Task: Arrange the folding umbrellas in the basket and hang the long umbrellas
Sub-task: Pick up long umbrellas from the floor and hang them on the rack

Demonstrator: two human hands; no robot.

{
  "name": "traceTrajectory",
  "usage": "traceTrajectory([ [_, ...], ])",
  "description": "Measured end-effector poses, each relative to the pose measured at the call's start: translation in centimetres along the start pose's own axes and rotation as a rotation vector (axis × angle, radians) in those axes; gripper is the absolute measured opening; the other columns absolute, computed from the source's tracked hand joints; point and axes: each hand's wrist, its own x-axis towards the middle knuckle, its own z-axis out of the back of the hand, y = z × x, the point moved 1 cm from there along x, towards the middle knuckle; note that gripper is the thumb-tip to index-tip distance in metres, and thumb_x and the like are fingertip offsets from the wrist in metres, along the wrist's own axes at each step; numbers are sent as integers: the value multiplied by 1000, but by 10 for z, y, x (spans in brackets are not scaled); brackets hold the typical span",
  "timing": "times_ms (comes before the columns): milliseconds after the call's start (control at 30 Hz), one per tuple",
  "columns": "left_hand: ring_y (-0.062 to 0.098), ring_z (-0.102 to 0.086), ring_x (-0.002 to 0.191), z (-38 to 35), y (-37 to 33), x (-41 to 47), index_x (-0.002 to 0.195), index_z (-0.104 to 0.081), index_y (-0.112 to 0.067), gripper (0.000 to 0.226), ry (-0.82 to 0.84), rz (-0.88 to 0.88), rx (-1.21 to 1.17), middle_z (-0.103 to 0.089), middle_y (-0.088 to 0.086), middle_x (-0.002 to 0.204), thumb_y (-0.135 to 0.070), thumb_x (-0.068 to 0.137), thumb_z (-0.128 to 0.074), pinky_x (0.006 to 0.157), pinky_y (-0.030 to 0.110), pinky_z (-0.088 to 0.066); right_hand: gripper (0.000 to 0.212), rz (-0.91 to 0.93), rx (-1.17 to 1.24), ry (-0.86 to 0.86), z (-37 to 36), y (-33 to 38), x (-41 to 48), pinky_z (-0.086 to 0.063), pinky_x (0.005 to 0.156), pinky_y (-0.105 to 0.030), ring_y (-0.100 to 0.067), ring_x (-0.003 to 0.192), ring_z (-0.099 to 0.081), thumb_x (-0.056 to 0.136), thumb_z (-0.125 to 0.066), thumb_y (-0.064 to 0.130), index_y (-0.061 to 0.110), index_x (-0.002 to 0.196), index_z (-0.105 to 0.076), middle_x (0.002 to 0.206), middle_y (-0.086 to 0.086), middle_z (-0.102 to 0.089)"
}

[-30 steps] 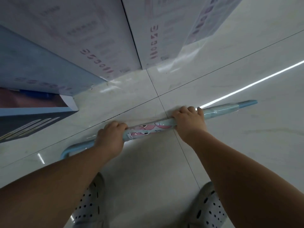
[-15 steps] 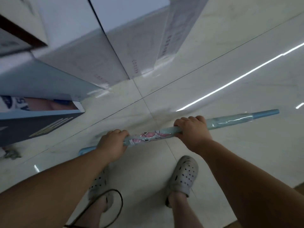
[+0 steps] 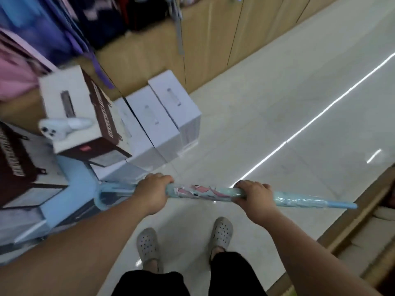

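Looking down from head height along two bare forearms. Holding a long umbrella crosswise and roughly level in front of the body, above a pale tiled floor. Gripping it with the left hand just beside the curved handle, fingers curling over the top of the shaft. Gripping it with the right hand further along the furled canopy, fingers wrapping round in the same way. Showing light blue fabric with a pink cartoon print between the hands, under clear plastic, and ending in a blue tip pointing right. Standing in grey perforated clogs directly below. Standing near a row of white boxes on the left, beside a brown-and-white box carrying a small white device. Facing a wooden cabinet front, with blurred purple and pink bags at upper left.
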Motion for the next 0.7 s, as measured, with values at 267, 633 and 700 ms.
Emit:
traceTrajectory([
  [267, 24, -55, 113, 107, -83, -123, 122, -65, -33, 41, -396, -81, 22, -63, -7, 117, -18, 85, -65, 92, 40, -41, 17, 78, 170, -106, 151, 4, -80, -45, 85, -36, -14, 78, -61, 82, -77, 39, 34, 91, -63, 74, 19, -59],
  [633, 11, -54, 80, 188, -52, -258, 85, -64, -18, 11, -1195, 1, -443, -59, -2, 90, -18, 82, -75, 75, 24, -45, 11, 197, 599, -237, 217, 128, -124, -40, 63, -29, -10, 67, -56, 86, -73, 33, 33, 87, -62, 73, 11, -62],
  [700, 9, -60, 75, 189, -43, -277, 93, -64, -25, 13, -994, 91, -786, -63, -5, 92, -21, 87, -75, 66, 17, -46, 7, 231, 754, -198, 209, 165, -137, -38, 57, -23, -8, 62, -50, 89, -71, 25, 28, 87, -64, 73, 10, -61],
])
